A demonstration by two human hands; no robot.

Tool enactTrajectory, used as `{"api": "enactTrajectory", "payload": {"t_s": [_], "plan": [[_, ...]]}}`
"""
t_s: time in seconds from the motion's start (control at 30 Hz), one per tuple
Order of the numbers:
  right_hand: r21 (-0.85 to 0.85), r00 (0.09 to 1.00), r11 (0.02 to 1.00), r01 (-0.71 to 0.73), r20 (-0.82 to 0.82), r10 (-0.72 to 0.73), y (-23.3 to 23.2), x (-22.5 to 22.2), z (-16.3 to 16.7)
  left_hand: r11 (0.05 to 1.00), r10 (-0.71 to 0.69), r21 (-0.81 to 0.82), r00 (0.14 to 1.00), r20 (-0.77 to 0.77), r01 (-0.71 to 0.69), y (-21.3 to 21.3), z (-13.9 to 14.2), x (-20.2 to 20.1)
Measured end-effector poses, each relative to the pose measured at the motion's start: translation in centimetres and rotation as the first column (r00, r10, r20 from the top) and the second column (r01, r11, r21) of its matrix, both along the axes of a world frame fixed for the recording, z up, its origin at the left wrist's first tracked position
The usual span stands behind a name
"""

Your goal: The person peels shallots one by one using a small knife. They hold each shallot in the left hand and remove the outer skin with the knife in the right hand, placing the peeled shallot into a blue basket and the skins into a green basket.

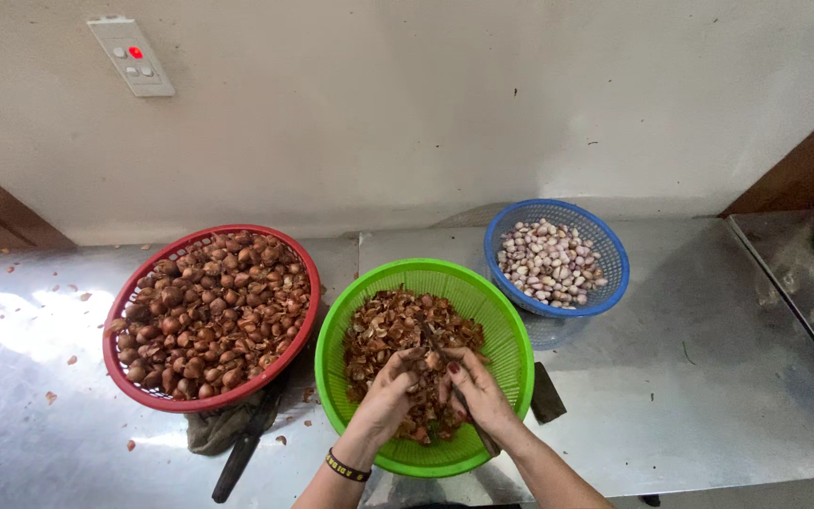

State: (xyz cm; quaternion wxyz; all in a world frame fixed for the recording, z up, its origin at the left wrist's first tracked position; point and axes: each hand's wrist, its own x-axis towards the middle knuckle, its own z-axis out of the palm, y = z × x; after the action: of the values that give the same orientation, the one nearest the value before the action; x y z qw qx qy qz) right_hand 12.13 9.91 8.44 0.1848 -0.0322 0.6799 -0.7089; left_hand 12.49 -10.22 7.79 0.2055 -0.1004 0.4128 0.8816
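Both hands (431, 382) meet over the green basket (511, 330), right gripping a knife (454, 386).

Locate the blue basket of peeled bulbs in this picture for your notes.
In the head view the blue basket stands at the back right of the metal counter, against the wall, just behind and right of the green basket where both hands work.

Red basket (117, 351) of brown shallots (214, 306), green basket (511, 330), blue basket (614, 254), silver-grey table (708, 377)
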Motion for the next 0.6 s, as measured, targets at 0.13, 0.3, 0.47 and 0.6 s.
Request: {"api": "enactTrajectory", "payload": {"t_s": [0.13, 0.3, 0.47, 0.6], "plan": [[0.026, 0.999, 0.999, -0.02, -0.026, 0.02, -1.2, 1.5, -0.5, 0.967, 0.117, -0.202, 0.977, -0.177, -0.153, 1.0, -0.3, 0.4], [0.033, 0.987, 0.999, -0.032, -0.154, 0.037, -1.1, 3.0, 0.7, 0.968, 0.21, -0.115, 0.969, -0.132, -0.225, 1.7, -0.8, 0.8], [0.031, 0.966, 0.998, -0.062, -0.249, 0.068, -1.1, 4.1, 2.4, 0.963, 0.235, -0.101, 0.963, -0.129, -0.248, 1.9, 0.1, 2.0], [0.15, 0.973, 0.989, 0.014, -0.231, 0.021, -1.3, 4.8, 2.7, 0.946, 0.262, -0.151, 0.95, -0.167, -0.288, 2.3, 1.5, 2.7]]}}
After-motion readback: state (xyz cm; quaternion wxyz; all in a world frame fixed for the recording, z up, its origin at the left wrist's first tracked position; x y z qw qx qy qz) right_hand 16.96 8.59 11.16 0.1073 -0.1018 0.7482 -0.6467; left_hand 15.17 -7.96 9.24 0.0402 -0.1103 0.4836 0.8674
